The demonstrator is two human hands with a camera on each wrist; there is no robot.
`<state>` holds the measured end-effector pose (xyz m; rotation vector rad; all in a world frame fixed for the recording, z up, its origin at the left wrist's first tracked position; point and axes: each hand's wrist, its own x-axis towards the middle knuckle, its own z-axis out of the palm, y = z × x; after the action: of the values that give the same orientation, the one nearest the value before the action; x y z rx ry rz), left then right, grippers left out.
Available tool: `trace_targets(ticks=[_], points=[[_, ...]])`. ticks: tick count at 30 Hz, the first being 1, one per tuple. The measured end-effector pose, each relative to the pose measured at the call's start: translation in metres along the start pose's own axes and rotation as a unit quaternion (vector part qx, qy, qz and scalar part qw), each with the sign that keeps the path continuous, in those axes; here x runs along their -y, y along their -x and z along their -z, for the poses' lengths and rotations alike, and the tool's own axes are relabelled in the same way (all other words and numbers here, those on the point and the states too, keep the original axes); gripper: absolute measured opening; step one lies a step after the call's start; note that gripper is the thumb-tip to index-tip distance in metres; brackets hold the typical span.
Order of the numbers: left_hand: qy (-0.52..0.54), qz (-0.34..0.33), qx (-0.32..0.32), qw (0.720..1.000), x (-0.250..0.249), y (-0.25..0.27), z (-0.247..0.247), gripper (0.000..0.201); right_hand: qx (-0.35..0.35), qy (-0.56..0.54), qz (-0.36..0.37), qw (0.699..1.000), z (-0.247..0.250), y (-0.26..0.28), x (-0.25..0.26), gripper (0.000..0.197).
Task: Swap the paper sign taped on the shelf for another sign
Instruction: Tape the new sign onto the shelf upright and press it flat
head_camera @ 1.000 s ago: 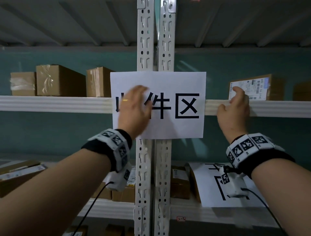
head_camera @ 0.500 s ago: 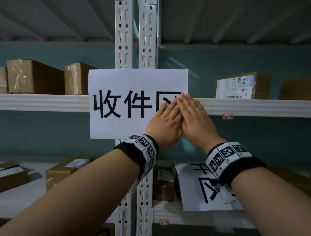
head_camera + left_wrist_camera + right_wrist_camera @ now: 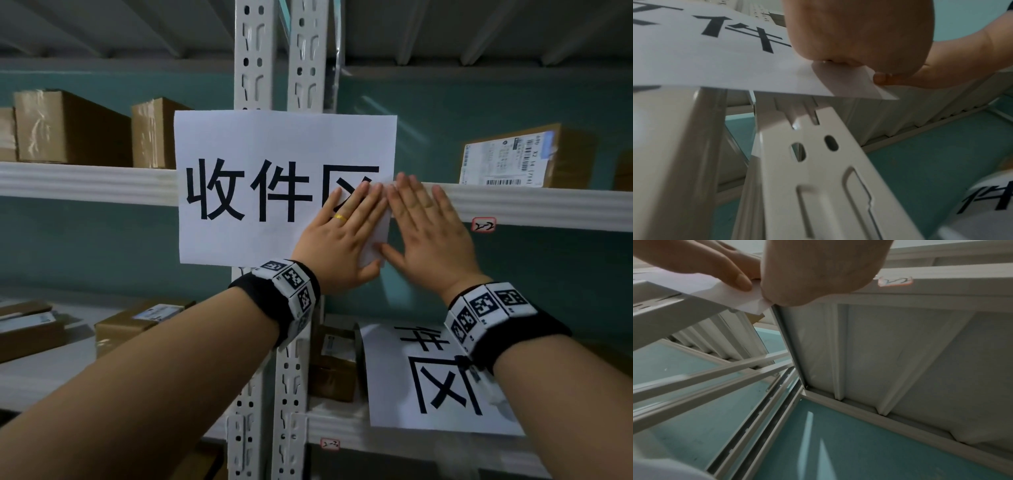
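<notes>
Pressing flat with fingers spread, the left hand (image 3: 337,245) and right hand (image 3: 430,236) bear on the right edge of the paper sign (image 3: 260,192), which hangs across the shelf beam (image 3: 85,183) and uprights (image 3: 250,54), probably to seat tape there. The other sign (image 3: 421,373) lies on the lower shelf.

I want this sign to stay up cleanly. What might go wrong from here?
The sign has a lower right corner standing off the upright, so it may stay loose and curl. The left hand and right hand press flat on its right edge; sliding them could crease the paper.
</notes>
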<state>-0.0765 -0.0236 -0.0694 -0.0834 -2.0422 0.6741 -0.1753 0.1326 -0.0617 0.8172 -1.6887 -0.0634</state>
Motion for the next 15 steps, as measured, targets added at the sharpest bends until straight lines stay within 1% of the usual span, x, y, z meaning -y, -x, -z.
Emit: trace_targets(ticks=[8,12,15], points=[[-0.011,0.01,-0.001,1.0,-0.001,0.0,0.003,0.082,-0.001,0.008,-0.021,1.0,0.001,0.003,0.0,0.08],[-0.021,0.009,0.015,1.0,-0.002,0.0,0.008,0.081,0.0,0.014,-0.031,0.999,0.002,0.011,-0.012,0.079],[-0.013,0.023,0.025,0.999,-0.006,0.0,0.011,0.079,-0.003,0.019,-0.04,0.999,0.003,0.017,-0.018,0.078]])
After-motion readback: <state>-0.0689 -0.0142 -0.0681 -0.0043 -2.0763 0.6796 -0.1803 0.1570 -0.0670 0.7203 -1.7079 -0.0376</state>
